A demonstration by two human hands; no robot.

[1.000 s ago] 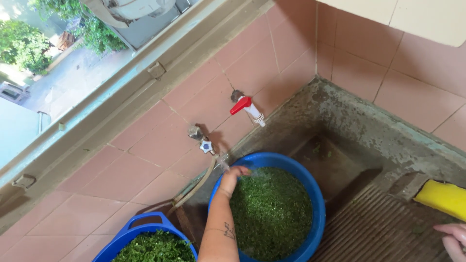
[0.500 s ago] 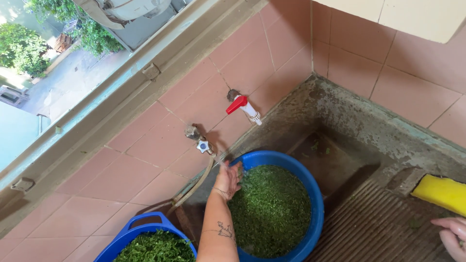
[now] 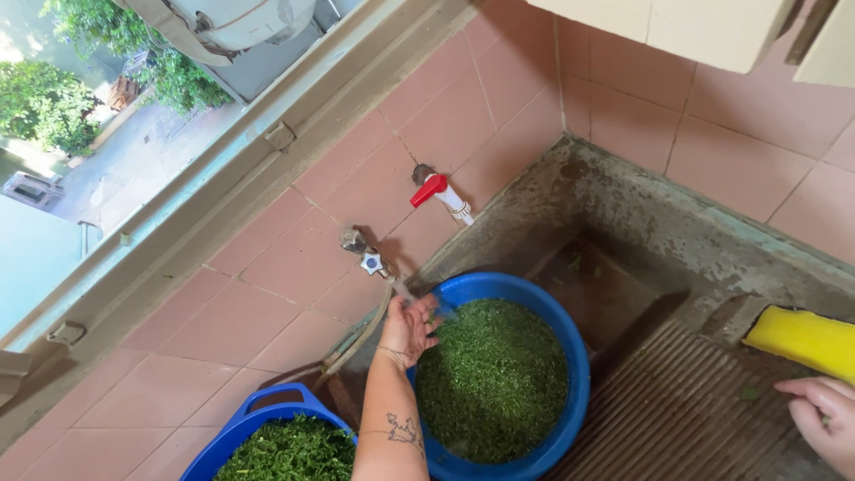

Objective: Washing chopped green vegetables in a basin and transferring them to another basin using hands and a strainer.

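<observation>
My left hand (image 3: 409,327) is raised over the near-left rim of a blue basin (image 3: 574,356) full of chopped green leaves (image 3: 494,379). Its fingers are spread and it holds nothing, just below a metal wall tap (image 3: 367,258) with a hose; water seems to run onto the hand. My right hand (image 3: 824,419) rests flat on the ribbed washboard (image 3: 677,419) at the lower right, beside a yellow block (image 3: 802,340), fingers loosely apart and holding nothing.
A second blue basin (image 3: 267,423) with chopped greens stands at the lower left. A red-handled white tap (image 3: 441,196) juts from the pink tiled wall. The concrete sink wall (image 3: 659,214) runs behind the basin. A window sill (image 3: 178,214) lies at the left.
My left hand has lifted off the greens and moved up-left under the metal tap. My right hand has shifted slightly up on the washboard.
</observation>
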